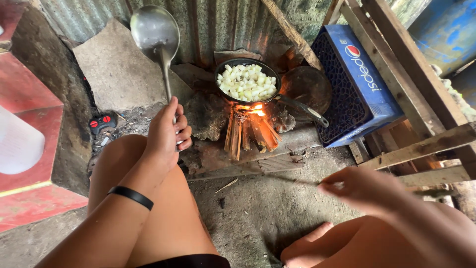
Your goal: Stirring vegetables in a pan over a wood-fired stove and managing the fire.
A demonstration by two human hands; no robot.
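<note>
The left hand [166, 133] rests on the left knee and is wrapped around the handle of a large metal ladle [156, 37], fingers [182, 134] curled and pressed together around the lower end of the shaft. The ladle stands nearly upright, its round, dull grey bowl raised high against the corrugated metal wall [218, 20], hollow side facing the camera. The handle is thin and straight and runs down into the fist. A black band [131, 196] circles the left wrist.

The right hand [359, 187] is blurred; its fingers seem drawn together, pinching a thin stick [292, 179] that points left over the dirt floor [258, 208], though the blur keeps the grip from being certain.

Ahead of both hands, a dark frying pan [248, 82] full of pale, chopped pieces sits on stones over a small fire [253, 111] fed by split wood sticks [245, 134]. The pan's handle points right, towards a blue plastic crate [357, 84] leaning on its side beside wooden beams [421, 144]. A flat grey slab [116, 69] leans on the wall behind the ladle, and a small black object with red buttons [101, 122] lies on the ground to the left of the left hand.
</note>
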